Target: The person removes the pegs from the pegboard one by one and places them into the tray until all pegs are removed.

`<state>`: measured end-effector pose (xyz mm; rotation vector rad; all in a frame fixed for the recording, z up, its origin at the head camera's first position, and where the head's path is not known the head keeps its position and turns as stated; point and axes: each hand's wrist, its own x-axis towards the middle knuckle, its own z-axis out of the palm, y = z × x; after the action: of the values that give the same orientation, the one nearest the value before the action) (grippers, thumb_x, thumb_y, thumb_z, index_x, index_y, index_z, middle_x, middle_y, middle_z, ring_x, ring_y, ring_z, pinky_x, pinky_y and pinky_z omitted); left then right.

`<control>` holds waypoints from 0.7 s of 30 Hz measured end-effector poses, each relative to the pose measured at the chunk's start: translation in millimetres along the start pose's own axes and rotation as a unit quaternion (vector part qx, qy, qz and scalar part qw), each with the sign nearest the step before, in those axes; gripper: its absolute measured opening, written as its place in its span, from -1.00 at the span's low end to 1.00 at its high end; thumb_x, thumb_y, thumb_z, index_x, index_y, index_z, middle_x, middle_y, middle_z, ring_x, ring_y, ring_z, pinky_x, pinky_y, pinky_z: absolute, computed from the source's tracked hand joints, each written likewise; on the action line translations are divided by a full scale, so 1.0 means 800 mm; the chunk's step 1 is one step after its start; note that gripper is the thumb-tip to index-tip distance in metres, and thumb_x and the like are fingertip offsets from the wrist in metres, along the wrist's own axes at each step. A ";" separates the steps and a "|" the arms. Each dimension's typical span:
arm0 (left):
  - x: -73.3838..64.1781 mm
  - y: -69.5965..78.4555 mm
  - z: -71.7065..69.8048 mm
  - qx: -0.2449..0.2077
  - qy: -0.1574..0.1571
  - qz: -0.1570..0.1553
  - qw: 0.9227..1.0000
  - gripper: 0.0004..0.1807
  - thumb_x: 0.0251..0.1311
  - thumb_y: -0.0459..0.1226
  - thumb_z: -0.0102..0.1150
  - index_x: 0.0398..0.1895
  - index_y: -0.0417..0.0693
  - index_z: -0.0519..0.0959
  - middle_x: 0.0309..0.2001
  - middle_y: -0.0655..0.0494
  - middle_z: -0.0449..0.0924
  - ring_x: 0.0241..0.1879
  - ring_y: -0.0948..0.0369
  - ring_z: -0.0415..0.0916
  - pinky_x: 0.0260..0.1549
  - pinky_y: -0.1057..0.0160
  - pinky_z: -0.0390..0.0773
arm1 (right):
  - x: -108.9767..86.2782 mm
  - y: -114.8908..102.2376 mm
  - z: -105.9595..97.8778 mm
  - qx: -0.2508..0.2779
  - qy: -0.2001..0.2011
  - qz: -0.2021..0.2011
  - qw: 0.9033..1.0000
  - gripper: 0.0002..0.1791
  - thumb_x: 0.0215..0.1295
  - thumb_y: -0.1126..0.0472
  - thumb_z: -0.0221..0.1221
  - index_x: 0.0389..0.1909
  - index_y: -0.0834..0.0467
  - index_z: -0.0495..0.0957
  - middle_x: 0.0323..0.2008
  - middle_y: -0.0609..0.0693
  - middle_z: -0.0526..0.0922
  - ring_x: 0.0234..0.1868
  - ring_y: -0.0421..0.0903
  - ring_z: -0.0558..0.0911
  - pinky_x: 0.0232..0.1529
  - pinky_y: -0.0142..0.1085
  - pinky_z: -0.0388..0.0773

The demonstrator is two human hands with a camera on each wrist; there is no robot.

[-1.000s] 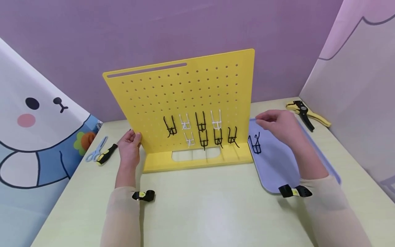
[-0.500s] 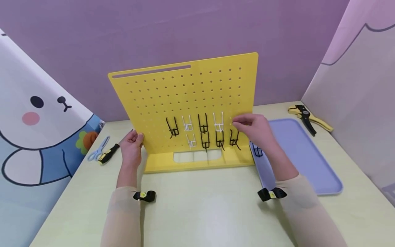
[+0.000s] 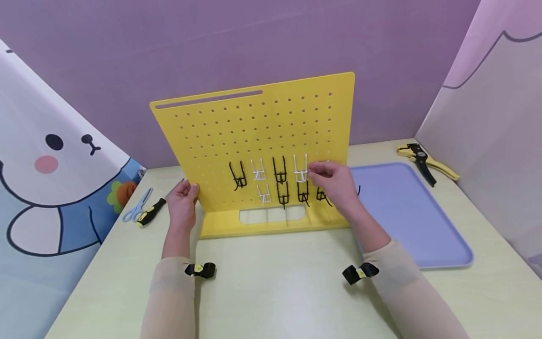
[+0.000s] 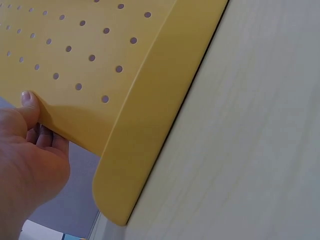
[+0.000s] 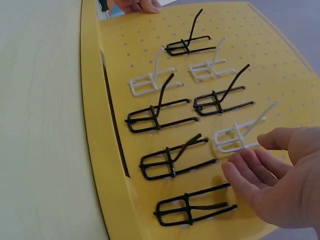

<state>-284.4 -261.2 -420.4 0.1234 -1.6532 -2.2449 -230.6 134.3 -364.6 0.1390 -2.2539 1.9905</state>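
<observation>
A yellow pegboard (image 3: 254,127) stands on the table, carrying several black and white wire hooks. My left hand (image 3: 183,202) grips its left edge, thumb on the front face and the other fingers behind. At the right side of the upper white hook (image 3: 301,174) is my right hand (image 3: 334,183), thumb and fingers somewhat apart; firm contact cannot be made out. In the right wrist view, the thumb overlaps one prong end of that white hook (image 5: 235,135). Below it hang a black hook (image 3: 302,193) and another black hook (image 3: 323,195), the latter partly covered by my right hand.
A lilac tray (image 3: 415,216) lies right of the board, a dark wire end at its left edge beside my wrist. Yellow-and-black wire strippers (image 3: 423,162) lie behind it. Blue scissors (image 3: 137,207) and a black-and-yellow screwdriver (image 3: 151,213) lie left of the board.
My right hand has moved left from over the tray, across the board's right side, to the upper white hook. My left hand keeps its grip on the board's edge.
</observation>
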 end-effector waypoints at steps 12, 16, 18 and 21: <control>-0.006 0.005 0.005 0.017 0.000 0.018 1.000 -0.86 0.35 -0.44 0.21 -0.18 -0.07 0.70 -0.39 0.11 0.65 -0.31 0.26 0.60 -0.20 0.39 0.63 | 0.005 0.004 0.009 0.058 0.001 0.010 0.998 -0.68 0.39 0.30 0.29 0.10 0.35 0.61 -0.07 0.23 0.63 -0.13 0.03 0.69 -0.03 -0.15 0.66; -0.006 0.004 0.004 0.014 0.001 0.020 1.000 -0.84 0.35 -0.45 0.21 -0.22 -0.04 0.71 -0.41 0.11 0.63 -0.34 0.26 0.58 -0.24 0.39 0.63 | 0.007 0.006 0.009 0.064 -0.007 0.019 0.998 -0.67 0.42 0.30 0.26 0.11 0.37 0.60 -0.08 0.22 0.66 -0.18 -0.06 0.70 0.00 -0.12 0.65; -0.006 0.004 0.004 0.007 -0.001 0.016 1.000 -0.81 0.35 -0.47 0.19 -0.24 -0.02 0.72 -0.42 0.12 0.64 -0.34 0.27 0.58 -0.24 0.39 0.63 | 0.008 0.008 0.008 0.068 -0.011 0.025 0.997 -0.67 0.43 0.30 0.24 0.11 0.39 0.60 -0.08 0.23 0.67 -0.20 -0.10 0.70 -0.01 -0.14 0.66; -0.006 0.005 0.002 0.005 -0.006 0.010 1.000 -0.77 0.36 -0.49 0.17 -0.25 0.01 0.72 -0.41 0.13 0.65 -0.33 0.27 0.60 -0.21 0.38 0.63 | 0.009 0.008 0.008 0.071 -0.013 0.028 0.997 -0.69 0.43 0.32 0.23 0.10 0.40 0.60 -0.08 0.23 0.67 -0.22 -0.12 0.70 -0.04 -0.20 0.67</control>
<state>-279.4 -258.9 -416.8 0.0950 -1.6645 -2.2272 -238.9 128.9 -370.6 0.1175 -2.1545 2.1908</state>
